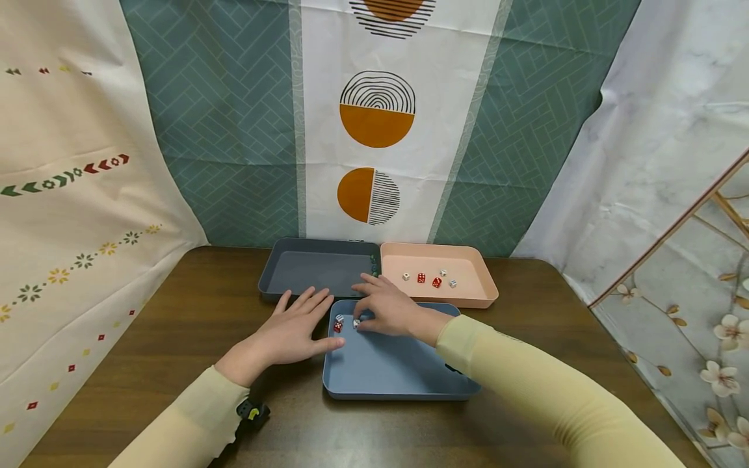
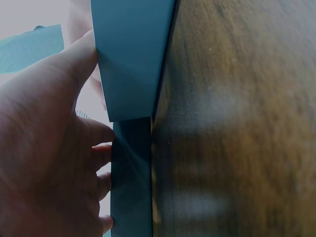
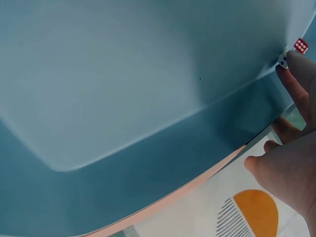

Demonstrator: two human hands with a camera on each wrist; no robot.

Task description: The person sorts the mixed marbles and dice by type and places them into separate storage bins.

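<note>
My right hand [image 1: 391,308] reaches over the back left part of the blue tray [image 1: 400,367]. Its thumb and index finger pinch a white die [image 3: 282,59] with dark pips, low by the tray floor. A red die [image 1: 337,327] and another white die [image 1: 340,318] lie together in that tray's left back corner. My left hand [image 1: 292,333] is spread with straight fingers at the blue tray's left side, the thumb over its rim. In the left wrist view, the fingertips of this hand lie along the side of the dark tray [image 2: 131,173].
Behind the blue tray stands the dark grey tray [image 1: 318,266], with small dark green pieces [image 1: 374,265] at its right end. Beside it, a pink tray [image 1: 468,263] holds red dice [image 1: 436,283] and several white dice [image 1: 453,283]. Patterned cloths [image 1: 222,123] hang around the wooden table [image 1: 193,312].
</note>
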